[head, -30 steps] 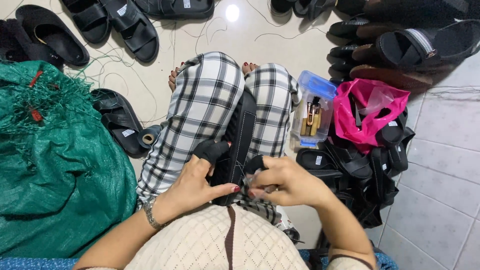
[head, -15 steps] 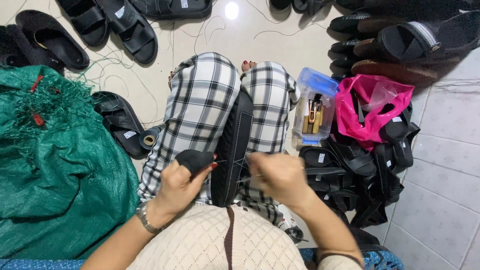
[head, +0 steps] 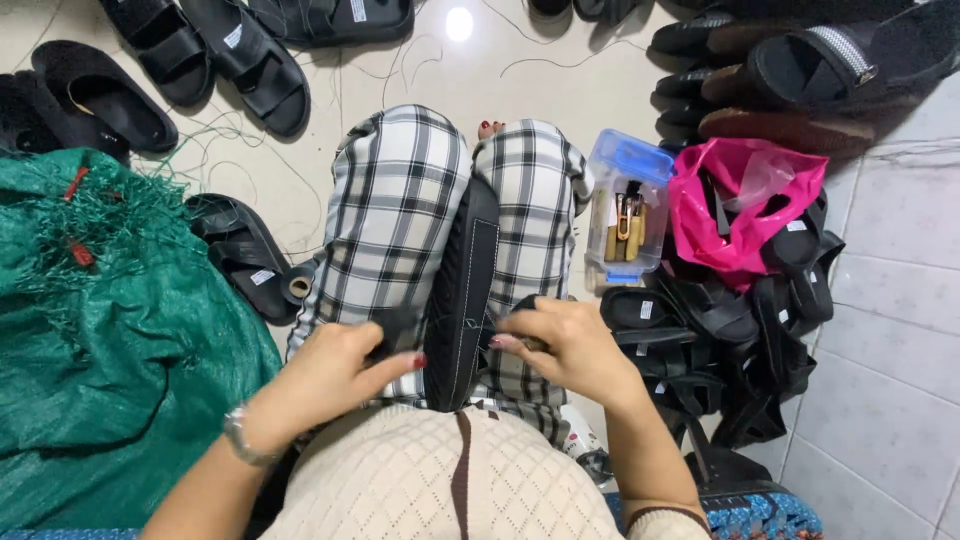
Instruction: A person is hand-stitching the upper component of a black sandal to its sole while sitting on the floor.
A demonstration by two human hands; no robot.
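Item: black sandal [head: 462, 290], on edge between the knees of the checked trousers [head: 400, 210], sole rim uppermost, toe pointing away from the sitter.

Left hand [head: 330, 372]: presses the sandal's near left flank; forefinger stretched to the rim, other fingers curled over a black strap. Half a second ago this hand stood lifted with the strap; now it lies lower and flat against the sole.

Right hand [head: 562, 345]: at the near right flank, fingertips pinched together on something small and dark; whether thread or needle, cannot tell. A moment ago it was drawn out to the side; now it is back at the sole. Reading: one pull finished, both hands closed in on the same spot of the rim.

Left of the lap: green net sack [head: 110, 340]; one sandal [head: 240, 255] at its edge.

Right of the lap: clear box [head: 628, 205] with tools, pink bag [head: 740, 205], heap of black sandals [head: 740, 330].

Far floor: more sandals [head: 230, 60], loose thread.
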